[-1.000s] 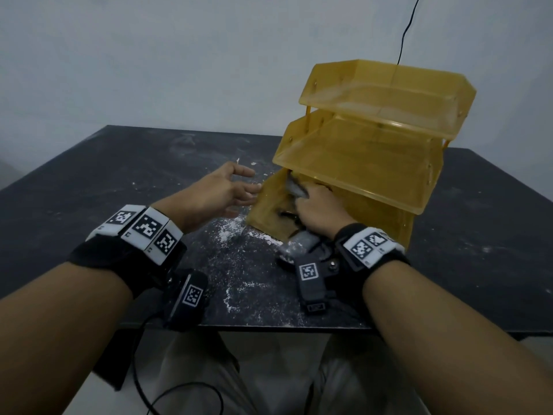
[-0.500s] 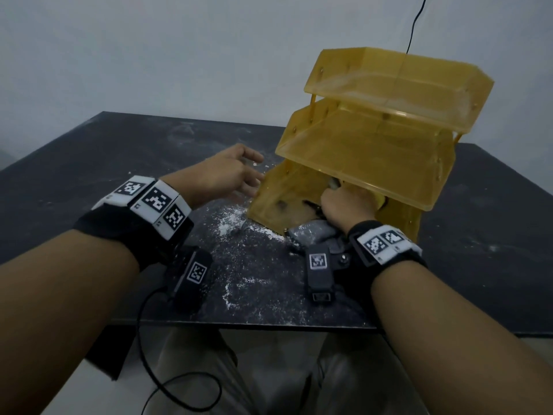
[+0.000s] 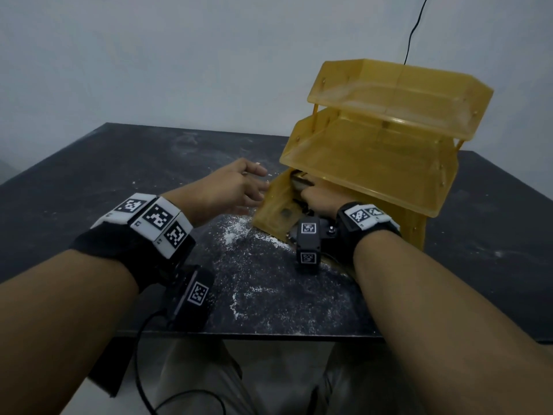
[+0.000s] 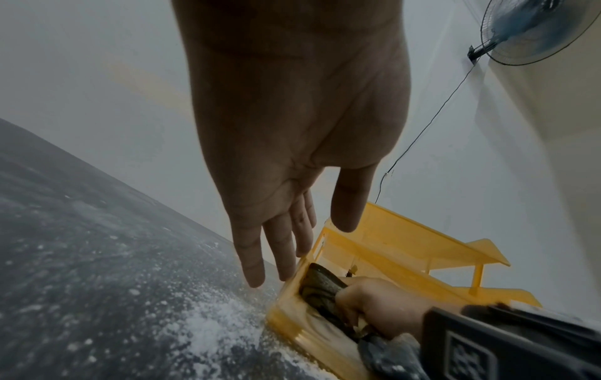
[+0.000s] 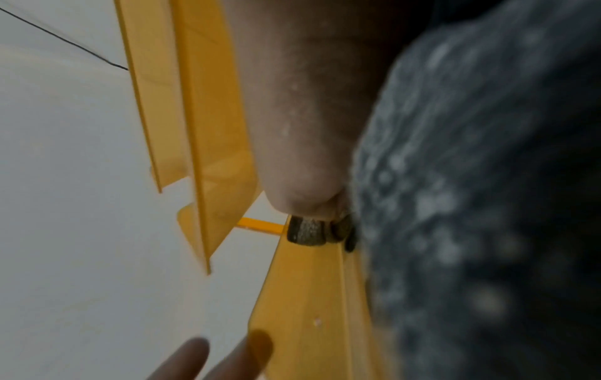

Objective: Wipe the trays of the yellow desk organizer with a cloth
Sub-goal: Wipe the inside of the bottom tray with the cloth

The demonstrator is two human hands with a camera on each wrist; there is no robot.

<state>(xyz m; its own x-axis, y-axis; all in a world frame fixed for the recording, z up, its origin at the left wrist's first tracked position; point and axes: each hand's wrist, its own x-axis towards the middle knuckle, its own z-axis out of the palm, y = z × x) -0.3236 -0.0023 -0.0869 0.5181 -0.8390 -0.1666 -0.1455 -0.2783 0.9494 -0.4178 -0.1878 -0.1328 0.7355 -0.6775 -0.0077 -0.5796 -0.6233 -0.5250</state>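
The right hand [image 3: 318, 199] is gripping a cloth [image 4: 320, 288], wiping the organizer's [image 3: 386, 151] bottom tray. The left hand [image 3: 236, 187] — fingers relaxed, at 9 o'clock — is bracing its wall. White powder [image 3: 236, 232] is lying on the table [image 3: 119, 163]; upper trays probably remaining.

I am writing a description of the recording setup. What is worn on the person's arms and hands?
Both forearms are bare, with no sleeves or gloves. The left hand and the right hand each have a black wrist strap with white square-code markers and a black camera unit. A black cable hangs from the left unit.
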